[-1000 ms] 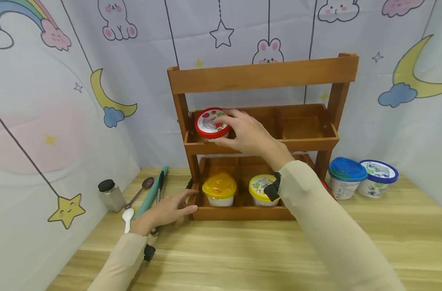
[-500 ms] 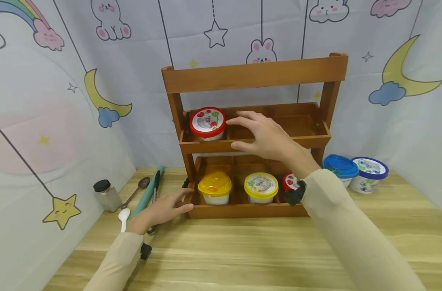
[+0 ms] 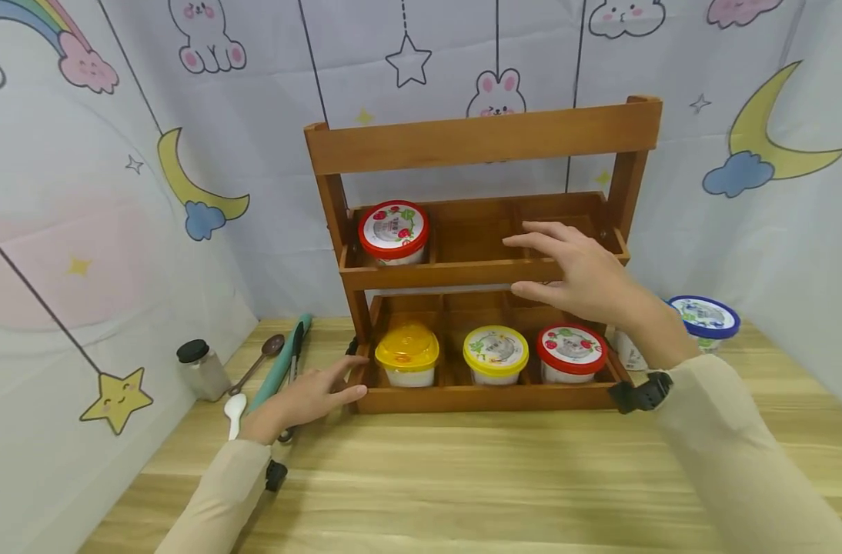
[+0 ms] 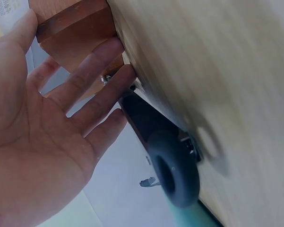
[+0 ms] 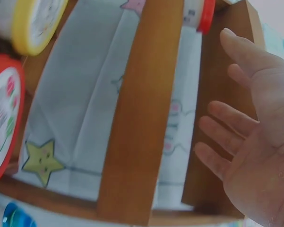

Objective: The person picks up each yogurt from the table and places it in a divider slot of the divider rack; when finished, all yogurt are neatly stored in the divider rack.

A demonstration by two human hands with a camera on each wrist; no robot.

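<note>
My right hand (image 3: 576, 269) hovers in front of the upper tier's right part, fingers spread and holding nothing. A white tub with a red strawberry lid (image 3: 393, 232) sits in the upper tier's left compartment. My left hand (image 3: 310, 400) has its fingers extended at the lower left corner of the wooden two-tier rack (image 3: 483, 142); in the left wrist view its fingertips lie at the rack's side (image 4: 80, 33). On the lower tier stand a yellow domed-lid tub (image 3: 407, 354), a flat yellow-lidded tub (image 3: 496, 355) and a second red-lidded tub (image 3: 572, 352).
Right of the rack is a purple-rimmed tub (image 3: 705, 315), with another tub partly behind my right wrist. On the left lie a black-capped jar (image 3: 203, 371), a brown spoon (image 3: 262, 358), a white spoon (image 3: 235, 412) and a teal-handled utensil (image 3: 278, 369). Printed cloth hangs behind.
My right hand has left the red-lidded tub on the upper tier and moved right, uncovering the lower red-lidded tub. The left hand stays by the rack's corner. The head view has shifted slightly.
</note>
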